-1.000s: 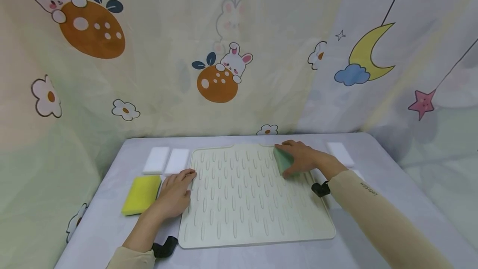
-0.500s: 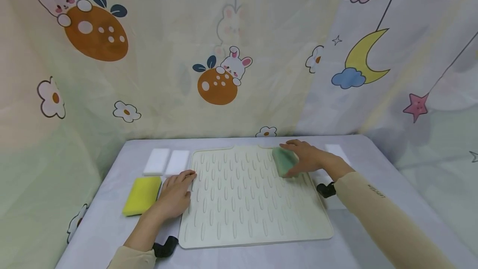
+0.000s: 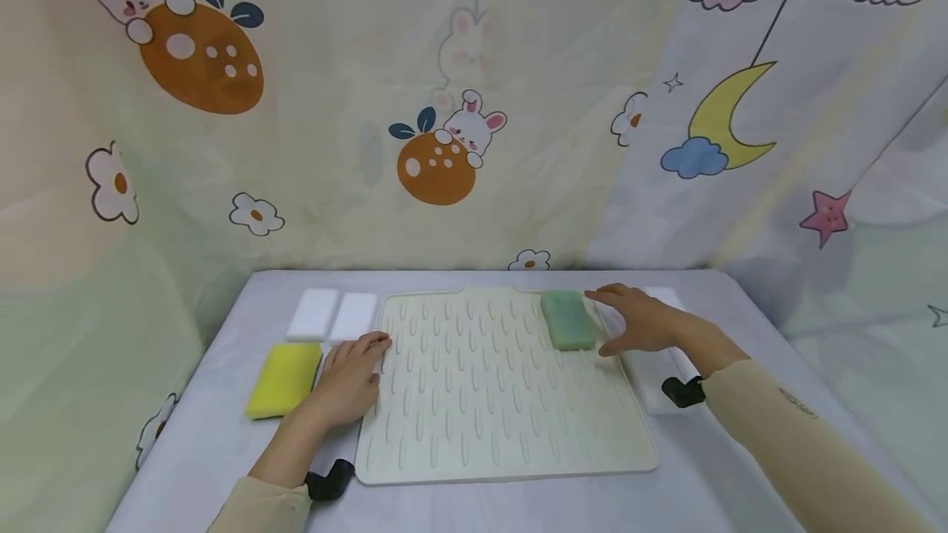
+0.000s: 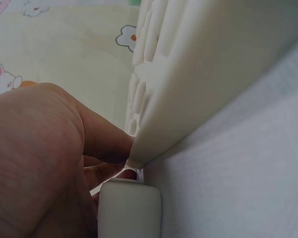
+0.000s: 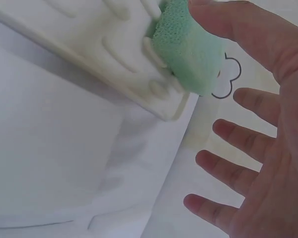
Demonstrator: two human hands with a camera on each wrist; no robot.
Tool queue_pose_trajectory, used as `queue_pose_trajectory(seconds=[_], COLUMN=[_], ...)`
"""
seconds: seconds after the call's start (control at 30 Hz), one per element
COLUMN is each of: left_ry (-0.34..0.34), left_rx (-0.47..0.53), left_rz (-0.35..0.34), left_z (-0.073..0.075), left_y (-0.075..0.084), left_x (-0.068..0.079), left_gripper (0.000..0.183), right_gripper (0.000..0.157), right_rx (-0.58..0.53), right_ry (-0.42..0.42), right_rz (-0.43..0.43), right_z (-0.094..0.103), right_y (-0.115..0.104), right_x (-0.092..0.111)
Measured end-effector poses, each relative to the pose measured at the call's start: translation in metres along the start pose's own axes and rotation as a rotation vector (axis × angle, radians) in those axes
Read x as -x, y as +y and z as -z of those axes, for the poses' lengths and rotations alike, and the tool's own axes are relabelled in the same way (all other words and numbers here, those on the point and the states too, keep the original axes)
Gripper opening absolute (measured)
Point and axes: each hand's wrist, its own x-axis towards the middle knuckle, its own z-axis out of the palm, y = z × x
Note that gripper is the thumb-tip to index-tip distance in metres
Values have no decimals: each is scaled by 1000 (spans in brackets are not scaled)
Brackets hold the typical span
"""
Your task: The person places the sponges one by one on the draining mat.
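A green sponge [image 3: 569, 320] lies on the far right corner of a cream drying mat [image 3: 489, 401] with rows of raised ridges. My right hand [image 3: 637, 319] is just right of the sponge, fingers spread and nothing in them; the right wrist view shows the sponge's porous side [image 5: 181, 47] near the thumb. With its fingertips, my left hand [image 3: 346, 381] touches the mat's left edge. In the left wrist view, the thumb and fingers meet the mat's side [image 4: 188, 99], and a white block [image 4: 129, 208] sits close below them.
Left of the mat are two white blocks, the nearer one [image 3: 353, 317] beside the other [image 3: 313, 315], and a yellow sponge [image 3: 285, 381] with a dark underside. Further white pieces [image 3: 666, 298] lie to the right, partly behind the right hand. A printed curtain [image 3: 318, 146] hangs behind the table.
My right hand has let go of the green sponge and drawn away to the right, its fingers spreading. The sponge now lies flatter on the mat. The left hand stays at the mat's edge.
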Motion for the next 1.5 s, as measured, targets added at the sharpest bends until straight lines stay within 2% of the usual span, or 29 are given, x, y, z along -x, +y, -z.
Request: queue_pose_trajectory(seconds=[0.43,0.77,1.2,1.5], left_ry=[4,2,-13,-11], left_rx=[-11,-6,0,14], left_rz=[-15,-19,-1,-1], left_z=[2,5,4,0], left_y=[2,3,2,1], left_x=[-9,-9,-3,-1], left_gripper=[54,55,55,55], right_gripper=[93,95,97,98], right_rx=[-16,-40,-48,-27], right_ry=[43,37,30,15], right_rz=[17,-12,-1,5], right_z=[-3,-11,-28,-35], right_y=[15,20,29,31], right_x=[41,64,78,78])
